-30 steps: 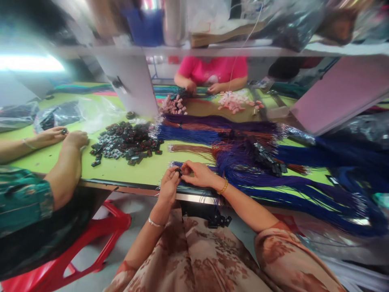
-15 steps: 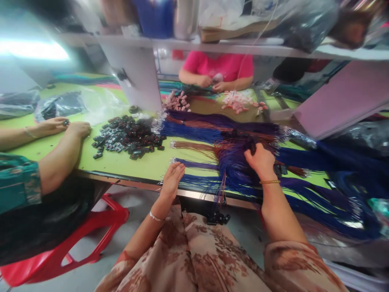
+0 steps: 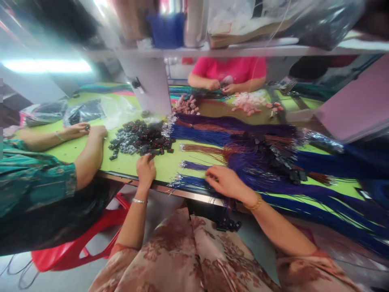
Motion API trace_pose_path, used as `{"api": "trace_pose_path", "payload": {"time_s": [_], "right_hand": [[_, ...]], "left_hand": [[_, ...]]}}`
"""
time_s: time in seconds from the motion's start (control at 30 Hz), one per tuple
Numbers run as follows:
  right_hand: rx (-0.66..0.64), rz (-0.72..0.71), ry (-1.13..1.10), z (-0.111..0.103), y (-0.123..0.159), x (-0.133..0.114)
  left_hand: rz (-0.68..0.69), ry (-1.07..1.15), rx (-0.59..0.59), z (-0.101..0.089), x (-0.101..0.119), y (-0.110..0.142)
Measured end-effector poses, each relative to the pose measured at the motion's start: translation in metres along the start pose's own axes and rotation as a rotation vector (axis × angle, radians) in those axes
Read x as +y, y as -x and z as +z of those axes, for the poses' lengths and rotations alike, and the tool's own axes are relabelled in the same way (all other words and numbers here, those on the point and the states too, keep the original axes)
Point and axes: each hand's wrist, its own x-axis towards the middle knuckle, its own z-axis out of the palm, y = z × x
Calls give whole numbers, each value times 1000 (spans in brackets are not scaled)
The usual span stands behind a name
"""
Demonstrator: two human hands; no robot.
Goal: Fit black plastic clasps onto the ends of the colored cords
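Note:
My left hand point(image 3: 146, 170) is at the front edge of a pile of small black connector housings point(image 3: 139, 138), its fingertips pinched on one dark housing. Lower right of it, my right hand point(image 3: 226, 180) is bent over a bundle of thin blue wires point(image 3: 193, 181), fingers curled in on the strands. How many strands it grips is hidden. A bundle of brown wires point(image 3: 203, 150) lies farther back. Beyond my right hand, a cluster of black housings point(image 3: 282, 162) sits on the purple-blue wires. More black housings point(image 3: 227, 224) hang on wires below the table edge.
At the left, a co-worker's hands point(image 3: 88, 129) rest on the green table point(image 3: 75, 150). Across from me, a person in a pink top point(image 3: 229, 71) works by heaps of pink parts point(image 3: 249, 103). A loaded shelf point(image 3: 258, 52) spans above. A red stool point(image 3: 57, 253) stands lower left.
My left hand has moved left from the wire ends to the black housings and closed. My right hand has left the black cluster, coming left and nearer to the blue wires.

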Motion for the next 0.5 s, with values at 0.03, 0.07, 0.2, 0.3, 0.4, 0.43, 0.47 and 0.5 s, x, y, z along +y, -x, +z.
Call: {"api": "trace_pose_path", "payload": {"time_s": [0.03,0.07,0.2,0.3,0.4,0.43,0.47,0.5], "right_hand": [[-68,-8,29,11,-8,-5],[-115,2,59,21,-15,-8],[-187,41,105,40,-28,-8],[-189,36,106,42,-29,-7],[-194,28,133,42,-28,-6],[-191,22,139,42,-28,-5],[-185,11,141,41,-28,-5],[-180,-3,141,41,-28,-4]], "left_hand": [[19,-72,-10,2,-4,-6],[33,-129,-25,4,-6,-11],[74,-254,-103,7,-2,-11],[78,-223,-124,4,0,-4],[14,4,-60,1,-3,0],[-41,123,-43,0,-4,1],[-106,249,-34,0,-5,2],[-173,374,-28,-1,-5,3]]}}
